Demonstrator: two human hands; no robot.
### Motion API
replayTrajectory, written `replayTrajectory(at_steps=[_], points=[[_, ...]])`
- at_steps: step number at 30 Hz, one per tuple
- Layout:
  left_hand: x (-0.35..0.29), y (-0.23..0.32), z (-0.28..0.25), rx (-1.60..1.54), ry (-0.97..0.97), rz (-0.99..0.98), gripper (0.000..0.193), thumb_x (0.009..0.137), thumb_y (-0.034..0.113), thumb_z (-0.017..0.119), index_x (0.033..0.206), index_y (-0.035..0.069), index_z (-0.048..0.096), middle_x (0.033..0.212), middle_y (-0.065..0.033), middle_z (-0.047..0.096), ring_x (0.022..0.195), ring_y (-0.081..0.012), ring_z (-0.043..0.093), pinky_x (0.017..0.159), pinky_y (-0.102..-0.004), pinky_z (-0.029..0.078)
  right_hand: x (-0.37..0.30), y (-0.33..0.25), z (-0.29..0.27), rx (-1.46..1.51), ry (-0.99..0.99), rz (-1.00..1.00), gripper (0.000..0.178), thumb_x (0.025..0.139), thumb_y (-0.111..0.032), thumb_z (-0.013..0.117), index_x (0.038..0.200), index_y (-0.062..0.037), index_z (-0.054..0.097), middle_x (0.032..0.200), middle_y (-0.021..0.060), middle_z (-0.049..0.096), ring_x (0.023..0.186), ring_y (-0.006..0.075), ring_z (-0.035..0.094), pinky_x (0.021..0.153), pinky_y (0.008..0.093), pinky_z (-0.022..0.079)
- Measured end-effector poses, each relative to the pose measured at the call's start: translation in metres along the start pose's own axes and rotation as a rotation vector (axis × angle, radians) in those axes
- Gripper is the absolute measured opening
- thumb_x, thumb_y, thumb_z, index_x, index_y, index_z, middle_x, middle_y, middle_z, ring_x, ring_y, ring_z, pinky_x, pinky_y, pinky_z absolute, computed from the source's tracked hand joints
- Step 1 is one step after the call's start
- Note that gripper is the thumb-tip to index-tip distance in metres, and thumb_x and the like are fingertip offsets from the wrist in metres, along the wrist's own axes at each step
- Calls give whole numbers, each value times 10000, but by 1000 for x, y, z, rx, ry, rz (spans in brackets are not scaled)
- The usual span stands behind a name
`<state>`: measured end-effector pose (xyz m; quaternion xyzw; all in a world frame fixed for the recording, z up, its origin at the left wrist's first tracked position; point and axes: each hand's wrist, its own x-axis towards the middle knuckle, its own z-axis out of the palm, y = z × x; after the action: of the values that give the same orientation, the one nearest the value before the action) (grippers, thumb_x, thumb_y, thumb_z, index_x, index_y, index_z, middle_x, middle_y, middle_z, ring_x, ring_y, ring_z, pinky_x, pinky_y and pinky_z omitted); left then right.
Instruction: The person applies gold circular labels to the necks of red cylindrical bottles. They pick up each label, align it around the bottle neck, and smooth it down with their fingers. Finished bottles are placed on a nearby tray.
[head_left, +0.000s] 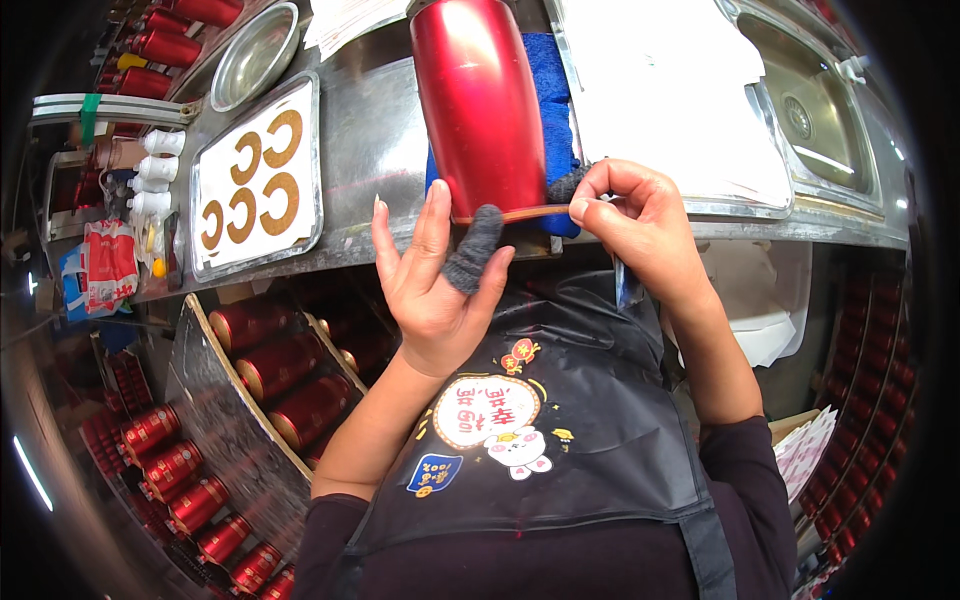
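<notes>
Red vessel (480,110) lies on blue towel (548,80), near end at counter (372,130) front edge. Right hand (645,220) pinches thin brown strip (535,213) at vessel's rim; left hand (430,310) fingers spread, released, grey-covered one against rim. Left: tray (318,150) with gold arcs (292,200), metal bowl (255,57) behind. Right: white sheets (670,100) crowd the towel, sink (810,100) beyond. Sideways room: counter metal between tray and vessel. Red canisters (270,365) sit below the edge.
</notes>
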<state>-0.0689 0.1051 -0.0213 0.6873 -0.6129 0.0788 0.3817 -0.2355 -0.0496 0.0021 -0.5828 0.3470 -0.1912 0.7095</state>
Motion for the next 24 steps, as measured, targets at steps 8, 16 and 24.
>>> replayTrajectory(at_steps=[8, 16, 24], points=[[25, 21, 10, 175, -71, 34, 351, 692, 106, 863, 1031, 186, 815, 1473, -266, 518, 1332, -466, 522, 1163, -638, 212, 0, 1, 2, -40, 24, 18, 67, 895, -62, 695, 871, -18, 649, 809, -55, 607, 660, -26, 468, 565, 151, 345], [18, -7, 9, -407, 90, -343, 631, 704, 113, 886, 1279, -19, 662, 1386, -234, 605, 1284, -378, 595, 1134, -562, 356, 1, -2, 11, -28, -39, 30, 52, 889, -57, 699, 879, -20, 664, 793, -63, 601, 642, -30, 468, 553, 154, 343], [-15, -10, 3, -216, 56, -204, 463, 772, 116, 864, 1178, -39, 704, 1362, -229, 624, 1218, -346, 636, 1156, -609, 292, -14, -24, 8, -28, 18, 5, 63, 869, -78, 705, 846, -53, 651, 734, -82, 578, 600, -30, 451, 514, 162, 304]])
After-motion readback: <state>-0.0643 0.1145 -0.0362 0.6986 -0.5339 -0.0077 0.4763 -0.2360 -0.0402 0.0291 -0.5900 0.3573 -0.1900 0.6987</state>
